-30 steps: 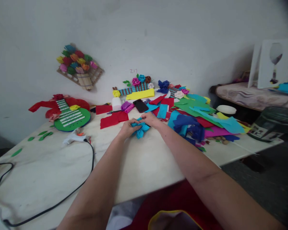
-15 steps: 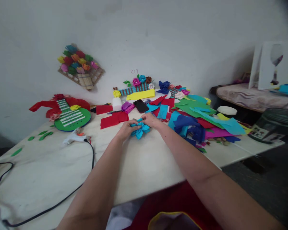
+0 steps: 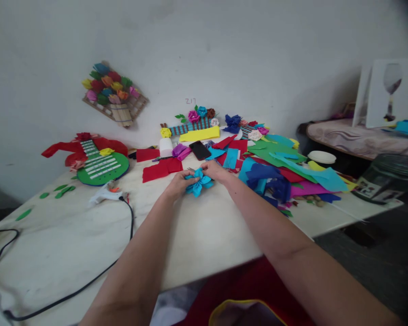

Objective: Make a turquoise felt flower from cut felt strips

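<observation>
Both of my hands meet over a light blue crepe paper flower [image 3: 198,182] above the white table [image 3: 71,240]. My left hand [image 3: 178,183] pinches its left side with closed fingers. My right hand [image 3: 215,170] grips its upper right edge, fingers curled. The petals stick out below and between my hands. A red paper sheet [image 3: 161,169] lies just behind my left hand, and a black phone [image 3: 199,150] lies behind the flower.
A heap of coloured paper sheets [image 3: 282,165] covers the table's right part. A white glue gun [image 3: 105,193] with a black cord [image 3: 88,280] lies left. A green and red paper guitar [image 3: 95,163] leans at the wall. Finished paper flowers [image 3: 199,120] stand at the back.
My hands stay in nearly the same place. The blue petals have shifted slightly between my fingers.
</observation>
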A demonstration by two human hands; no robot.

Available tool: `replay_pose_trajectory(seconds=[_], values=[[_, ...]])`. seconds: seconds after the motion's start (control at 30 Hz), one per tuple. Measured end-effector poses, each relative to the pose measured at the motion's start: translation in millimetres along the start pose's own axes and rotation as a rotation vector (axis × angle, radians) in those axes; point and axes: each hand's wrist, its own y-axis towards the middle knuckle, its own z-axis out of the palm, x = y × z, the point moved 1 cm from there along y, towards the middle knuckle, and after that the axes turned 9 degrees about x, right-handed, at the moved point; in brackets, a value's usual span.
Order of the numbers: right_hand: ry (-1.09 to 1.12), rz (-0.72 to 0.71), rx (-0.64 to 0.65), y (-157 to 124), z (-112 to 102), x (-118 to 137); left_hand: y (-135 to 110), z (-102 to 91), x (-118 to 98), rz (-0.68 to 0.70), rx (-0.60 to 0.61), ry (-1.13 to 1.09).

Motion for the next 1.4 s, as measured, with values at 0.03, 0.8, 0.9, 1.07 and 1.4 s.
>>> replay_pose_trajectory(seconds=[0.03, 0.8, 0.9, 1.07, 1.4], values=[[0.016, -0.008, -0.005, 1, 0, -1, 0, 0.5, 0, 0.002, -0.019, -0.023], [-0.104, -0.039, -0.283, 16, -7, -19, 18, -14.7, 13, -0.106, -0.467, -0.325], [0.038, 0.022, -0.259, 15, -5, -17, 20, -20.7, 15, -0.064, -0.533, -0.294], [0.312, 0.095, -0.15, 13, 5, -13, 17, -26.1, 15, 0.066, -0.592, -0.111], [0.446, 0.053, -0.047, 7, 14, -4, 22, -27.7, 18, 0.142, -0.536, -0.166]])
